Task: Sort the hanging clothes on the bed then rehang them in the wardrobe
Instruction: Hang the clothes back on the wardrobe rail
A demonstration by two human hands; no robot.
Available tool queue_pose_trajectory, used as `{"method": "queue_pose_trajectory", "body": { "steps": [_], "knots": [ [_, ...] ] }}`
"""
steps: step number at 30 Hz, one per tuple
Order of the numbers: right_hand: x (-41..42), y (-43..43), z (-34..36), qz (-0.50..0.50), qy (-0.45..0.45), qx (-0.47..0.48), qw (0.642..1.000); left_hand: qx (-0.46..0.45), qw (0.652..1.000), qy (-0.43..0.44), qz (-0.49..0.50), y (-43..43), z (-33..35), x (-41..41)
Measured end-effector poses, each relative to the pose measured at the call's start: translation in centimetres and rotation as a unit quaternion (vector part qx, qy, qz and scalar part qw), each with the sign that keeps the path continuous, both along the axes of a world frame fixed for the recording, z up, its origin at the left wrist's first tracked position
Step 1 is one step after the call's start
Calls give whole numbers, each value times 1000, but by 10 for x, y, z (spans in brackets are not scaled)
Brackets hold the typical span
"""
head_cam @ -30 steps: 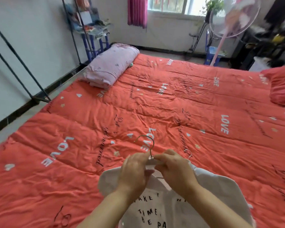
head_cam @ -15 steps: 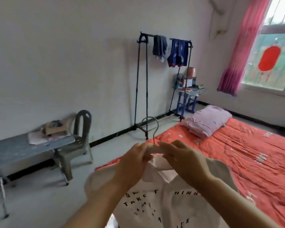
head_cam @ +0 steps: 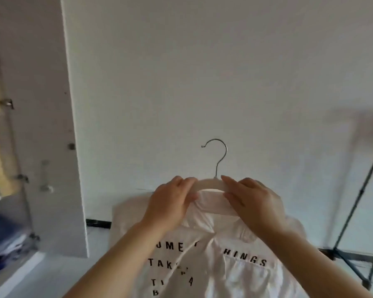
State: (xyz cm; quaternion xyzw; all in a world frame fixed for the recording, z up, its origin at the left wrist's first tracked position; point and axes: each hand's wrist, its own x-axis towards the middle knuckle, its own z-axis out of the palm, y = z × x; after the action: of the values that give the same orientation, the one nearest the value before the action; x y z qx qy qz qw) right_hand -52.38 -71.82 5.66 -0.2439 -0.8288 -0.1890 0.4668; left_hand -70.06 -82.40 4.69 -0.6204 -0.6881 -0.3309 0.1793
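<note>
A white shirt (head_cam: 230,263) with black lettering hangs on a pale hanger (head_cam: 209,183) with a metal hook, held up in front of a plain wall. My left hand (head_cam: 170,203) grips the hanger's left shoulder and the collar. My right hand (head_cam: 254,201) grips the right shoulder, fingers curled over the top. The hook points up and to the left, free of any rail. The open wardrobe (head_cam: 7,147) is at the far left, with pale yellow clothes hanging inside and dark folded fabric lower down.
The white wardrobe door (head_cam: 52,125) stands open at the left, edge toward me. A dark metal clothes rack frame (head_cam: 357,211) stands at the right edge. Pale floor lies below. The bed is out of view.
The view has swung left from the bed, past the chair and rack, to the wall beside the wardrobe. Both hands kept hold of the hanger and carried the shirt along, raised higher.
</note>
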Motion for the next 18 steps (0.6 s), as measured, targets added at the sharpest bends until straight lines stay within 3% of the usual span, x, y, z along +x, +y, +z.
{"method": "queue_pose_trajectory", "body": {
  "steps": [8,18],
  "knots": [
    [-211,35,20,191,17,0,981,-1,976,32,215,-24,30,-158],
    [-450,-6,31,397,28,-20,917,31,917,25,397,-94,42,-327]
  ]
}}
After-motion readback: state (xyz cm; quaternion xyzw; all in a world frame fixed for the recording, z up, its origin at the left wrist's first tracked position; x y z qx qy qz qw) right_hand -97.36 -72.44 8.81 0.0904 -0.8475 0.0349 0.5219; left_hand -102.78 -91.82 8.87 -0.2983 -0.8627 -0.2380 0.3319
